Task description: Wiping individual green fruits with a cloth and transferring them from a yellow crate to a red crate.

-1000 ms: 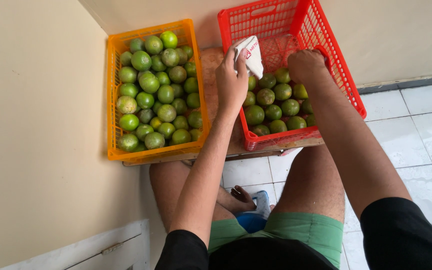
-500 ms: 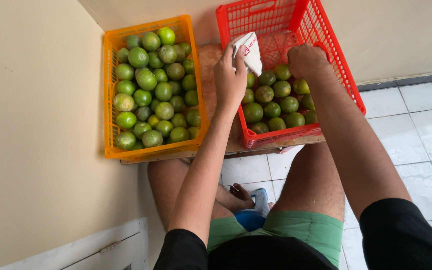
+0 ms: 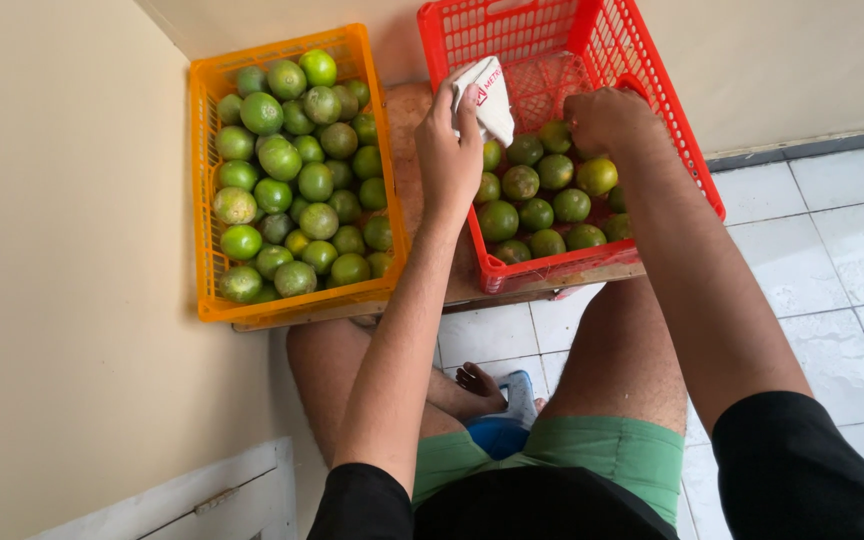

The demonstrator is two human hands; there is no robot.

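Observation:
My left hand (image 3: 449,150) is raised over the near-left corner of the red plastic crate (image 3: 698,178) and grips a crumpled white cloth (image 3: 484,92). My right hand (image 3: 607,118) reaches into the same crate with its fingers curled down among the green limes (image 3: 537,213). Its fingertips touch a lime (image 3: 554,136) near the middle. Whatever lies under the palm is hidden. The red crate is about half full, with bare mesh at its far end.
An orange crate (image 3: 197,200) heaped with limes (image 3: 297,180) stands to the left, against a beige wall (image 3: 62,250). Both crates rest on a low wooden board (image 3: 412,110). My bare knees are below them, over a white tiled floor (image 3: 832,250).
The view has shifted a little, so both crates sit further left and up. My right hand has moved slightly toward the crate's middle, onto the limes. The cloth stays in my left hand.

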